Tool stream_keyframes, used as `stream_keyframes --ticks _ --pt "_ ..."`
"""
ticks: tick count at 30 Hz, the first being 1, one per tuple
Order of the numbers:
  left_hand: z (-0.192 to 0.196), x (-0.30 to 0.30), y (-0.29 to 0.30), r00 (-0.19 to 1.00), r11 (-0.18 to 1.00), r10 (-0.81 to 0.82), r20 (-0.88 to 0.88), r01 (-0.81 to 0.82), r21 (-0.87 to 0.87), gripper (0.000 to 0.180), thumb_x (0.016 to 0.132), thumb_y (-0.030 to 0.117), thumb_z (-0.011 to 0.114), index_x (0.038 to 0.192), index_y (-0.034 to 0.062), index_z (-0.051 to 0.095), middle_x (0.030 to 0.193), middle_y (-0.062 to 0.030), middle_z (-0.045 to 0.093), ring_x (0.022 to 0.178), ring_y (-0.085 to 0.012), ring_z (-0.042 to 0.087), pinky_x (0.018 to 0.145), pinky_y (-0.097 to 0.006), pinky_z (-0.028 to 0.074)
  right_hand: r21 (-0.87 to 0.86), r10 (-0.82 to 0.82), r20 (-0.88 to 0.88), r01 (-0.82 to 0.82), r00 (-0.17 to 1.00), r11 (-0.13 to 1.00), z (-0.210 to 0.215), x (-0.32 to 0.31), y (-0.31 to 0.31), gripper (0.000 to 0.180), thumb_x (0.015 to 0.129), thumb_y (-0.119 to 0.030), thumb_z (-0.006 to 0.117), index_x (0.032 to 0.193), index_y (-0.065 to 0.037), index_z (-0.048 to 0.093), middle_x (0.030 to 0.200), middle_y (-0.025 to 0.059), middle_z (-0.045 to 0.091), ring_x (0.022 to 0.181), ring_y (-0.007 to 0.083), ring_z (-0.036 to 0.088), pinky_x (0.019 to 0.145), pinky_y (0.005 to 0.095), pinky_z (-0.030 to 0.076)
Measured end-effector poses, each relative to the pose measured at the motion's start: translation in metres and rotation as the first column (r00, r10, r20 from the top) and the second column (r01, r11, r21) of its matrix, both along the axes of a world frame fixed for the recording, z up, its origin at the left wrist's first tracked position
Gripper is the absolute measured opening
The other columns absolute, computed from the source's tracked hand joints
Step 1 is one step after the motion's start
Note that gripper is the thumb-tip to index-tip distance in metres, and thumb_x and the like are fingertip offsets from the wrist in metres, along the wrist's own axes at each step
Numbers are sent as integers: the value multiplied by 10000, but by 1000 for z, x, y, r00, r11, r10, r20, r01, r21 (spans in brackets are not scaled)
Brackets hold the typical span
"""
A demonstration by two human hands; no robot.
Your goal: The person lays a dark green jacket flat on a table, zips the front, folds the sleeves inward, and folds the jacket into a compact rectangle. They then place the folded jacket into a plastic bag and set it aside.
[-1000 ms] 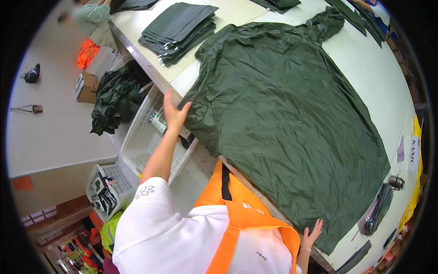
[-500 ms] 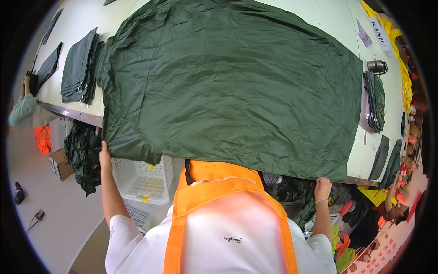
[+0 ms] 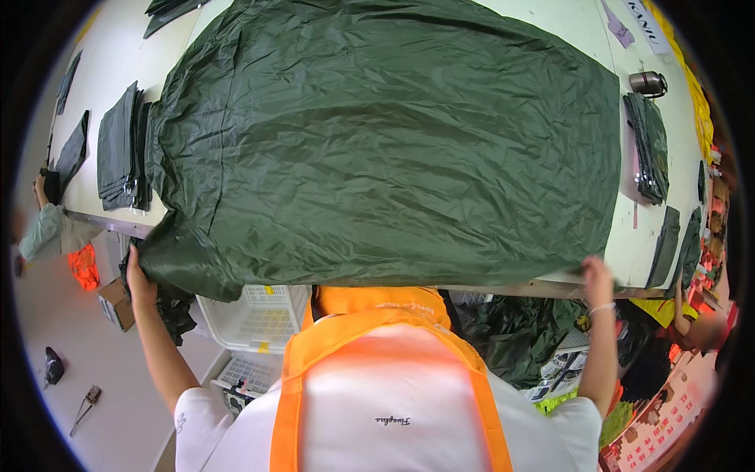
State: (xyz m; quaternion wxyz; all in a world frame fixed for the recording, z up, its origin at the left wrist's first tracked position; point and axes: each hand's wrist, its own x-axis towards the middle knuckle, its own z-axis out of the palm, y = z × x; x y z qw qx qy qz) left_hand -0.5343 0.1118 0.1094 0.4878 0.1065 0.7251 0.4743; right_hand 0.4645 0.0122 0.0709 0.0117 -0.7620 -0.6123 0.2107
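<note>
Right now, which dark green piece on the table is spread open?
The large middle one, wrinkled; the stack to its left and the bundle beside the metal cup lie folded.

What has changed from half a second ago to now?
The left hand has moved left, drawing that end of the green cloth outward; the right hand, blurred, has moved right to the cloth's near corner, grip unclear. The folded stack and metal flask stay put on the white table.
</note>
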Motion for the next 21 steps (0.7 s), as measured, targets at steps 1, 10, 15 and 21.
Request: stream_keyframes --ticks 1,10,15,21 --pt "7 3 37 1000 998 -9 -25 11 69 489 956 419 476 1173 -9 566 1122 -132 632 1013 -269 612 924 -390 465 41 -327 -291 353 899 935 -11 41 27 194 829 58 491 943 -38 616 877 164 621 870 297 607 801 354 476" --pt "-11 34 264 968 945 -119 -220 178 273 626 931 522 469 1210 -32 552 1206 -147 587 1150 -229 532 1019 -338 361 309 -213 711 -26 670 951 -18 -13 321 372 885 -155 488 1256 -148 509 1199 90 583 1126 271 538 1012 549 331" --pt "-103 7 173 327 844 -172 -929 535 32 494 902 227 505 1331 -14 455 1349 -175 487 1254 -260 458 1058 -334 316 212 156 377 -249 913 945 -66 -171 288 516 929 -280 506 1404 -134 367 1449 136 360 1360 350 285 1073 588 211" --pt "-130 5 170 141 848 -447 -883 381 -368 426 851 321 637 1136 15 552 1003 -206 637 958 -373 602 821 -399 456 120 194 231 -225 954 967 -97 -244 213 612 920 -311 528 1464 -191 275 1546 101 154 1410 358 145 1093 584 164"
